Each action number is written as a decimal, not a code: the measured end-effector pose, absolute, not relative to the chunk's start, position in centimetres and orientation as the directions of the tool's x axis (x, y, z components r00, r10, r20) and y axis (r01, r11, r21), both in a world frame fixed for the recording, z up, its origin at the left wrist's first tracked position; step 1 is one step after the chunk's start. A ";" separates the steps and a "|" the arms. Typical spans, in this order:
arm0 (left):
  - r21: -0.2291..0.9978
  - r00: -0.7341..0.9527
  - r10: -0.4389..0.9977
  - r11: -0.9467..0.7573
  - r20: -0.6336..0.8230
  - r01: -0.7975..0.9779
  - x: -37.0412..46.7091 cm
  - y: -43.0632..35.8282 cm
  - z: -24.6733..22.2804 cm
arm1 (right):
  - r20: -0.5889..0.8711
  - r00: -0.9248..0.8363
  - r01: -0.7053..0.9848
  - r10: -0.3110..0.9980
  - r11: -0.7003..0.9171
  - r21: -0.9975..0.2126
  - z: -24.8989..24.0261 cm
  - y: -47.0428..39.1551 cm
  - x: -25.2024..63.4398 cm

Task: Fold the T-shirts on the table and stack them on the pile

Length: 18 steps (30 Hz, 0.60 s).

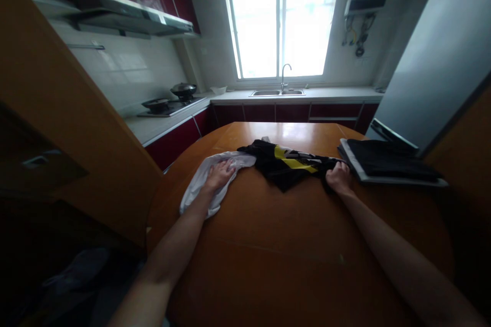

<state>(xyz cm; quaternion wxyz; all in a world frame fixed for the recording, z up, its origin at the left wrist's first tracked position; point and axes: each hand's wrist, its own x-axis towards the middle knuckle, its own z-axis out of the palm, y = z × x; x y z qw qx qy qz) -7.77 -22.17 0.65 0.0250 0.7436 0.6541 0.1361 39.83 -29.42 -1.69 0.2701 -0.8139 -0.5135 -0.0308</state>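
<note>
A crumpled white cloth (197,184) lies on the left part of the wooden table (268,245). My left hand (219,174) rests on it with the fingers stretched out. To its right a black garment (268,166) with a yellow band and a pale print is spread unevenly, its left end touching the white cloth. The right end of this garment is gripped by my right hand (338,178), whose fingers are closed. What kind of garment it is, I cannot tell.
Folded black and white clothes (387,158) are stacked at the table's right side, near the fridge (441,56). Beyond the table run a counter with a sink (266,93) and a stove with a lidded pan (184,90). A wooden panel (76,87) stands at the left.
</note>
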 end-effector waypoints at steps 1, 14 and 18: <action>0.213 0.036 0.984 -0.074 0.177 0.974 -8.6 -22.0 0.7 | 0.330 0.472 0.851 0.817 -0.325 -0.412 -1.7 -29.4 39.9; 0.218 -0.059 0.857 -0.063 0.511 0.974 -8.9 -22.2 1.5 | 0.295 0.462 0.851 0.836 -0.324 -0.414 -1.4 -29.9 39.4; 0.167 0.221 0.942 -0.268 0.252 0.949 -7.0 -19.7 2.4 | 0.296 0.463 0.850 0.835 -0.324 -0.414 -1.5 -29.9 39.5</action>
